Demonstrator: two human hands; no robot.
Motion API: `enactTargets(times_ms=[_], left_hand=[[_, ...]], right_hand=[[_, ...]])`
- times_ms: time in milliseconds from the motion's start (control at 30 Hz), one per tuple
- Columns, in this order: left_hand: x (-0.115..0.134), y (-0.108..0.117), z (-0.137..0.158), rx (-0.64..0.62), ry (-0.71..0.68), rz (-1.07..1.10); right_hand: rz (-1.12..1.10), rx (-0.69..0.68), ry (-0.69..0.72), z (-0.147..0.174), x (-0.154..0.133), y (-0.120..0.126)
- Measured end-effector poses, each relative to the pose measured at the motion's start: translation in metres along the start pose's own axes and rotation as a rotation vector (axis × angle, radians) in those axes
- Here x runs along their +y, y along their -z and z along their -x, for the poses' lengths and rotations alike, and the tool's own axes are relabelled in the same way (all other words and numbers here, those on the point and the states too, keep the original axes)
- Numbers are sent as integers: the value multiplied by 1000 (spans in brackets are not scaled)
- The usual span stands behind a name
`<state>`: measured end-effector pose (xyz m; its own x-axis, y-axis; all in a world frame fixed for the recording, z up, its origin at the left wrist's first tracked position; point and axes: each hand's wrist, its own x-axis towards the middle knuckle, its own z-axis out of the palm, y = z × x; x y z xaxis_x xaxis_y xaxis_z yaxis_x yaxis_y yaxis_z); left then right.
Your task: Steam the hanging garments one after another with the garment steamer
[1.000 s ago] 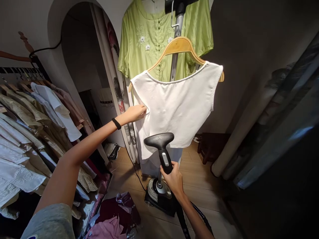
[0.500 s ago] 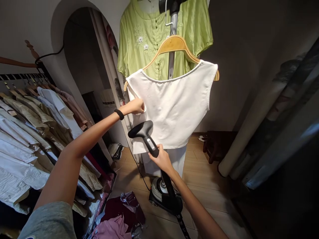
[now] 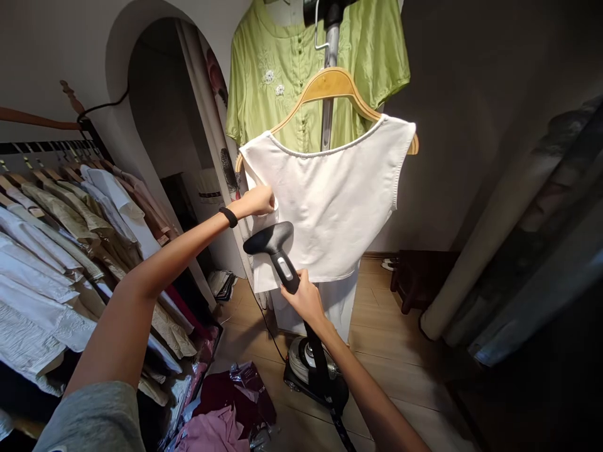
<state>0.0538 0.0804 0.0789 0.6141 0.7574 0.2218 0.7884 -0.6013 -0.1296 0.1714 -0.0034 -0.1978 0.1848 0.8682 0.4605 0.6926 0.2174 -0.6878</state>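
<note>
One steamer head (image 3: 269, 238) raised, right fingers (image 3: 303, 276) gripping it, left fingers (image 3: 270, 198) clutching one top (image 3: 334, 194)

On the left hand (image 3: 258, 201), the ends of the fingers (image 3: 270, 199) are hidden in the white top (image 3: 330, 194), and the working face of the steamer head (image 3: 269, 238) is turned out of sight, so contact with the cloth cannot be told. The green blouse (image 3: 261, 107) is cut off by the top edge and partly covered by the white top. The steamer base (image 3: 298, 367) is partly blocked by the black hose (image 3: 319, 367), and the lettering on a dark red package (image 3: 260, 397) is too small to be read.
</note>
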Motion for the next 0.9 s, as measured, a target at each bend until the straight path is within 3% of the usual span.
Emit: enactTargets(times_ms=[200, 500, 733, 900], left_hand=[[-1, 0, 2, 2, 0, -16], [1, 3, 0, -19, -57, 17], [3, 4, 2, -9, -49, 58], [0, 2, 0, -21, -59, 51]], right_hand=[[-20, -9, -17, 20, 17, -16], [-9, 60, 60, -4, -10, 8], [50, -22, 5, 19, 15, -16], [57, -13, 1, 23, 20, -12]])
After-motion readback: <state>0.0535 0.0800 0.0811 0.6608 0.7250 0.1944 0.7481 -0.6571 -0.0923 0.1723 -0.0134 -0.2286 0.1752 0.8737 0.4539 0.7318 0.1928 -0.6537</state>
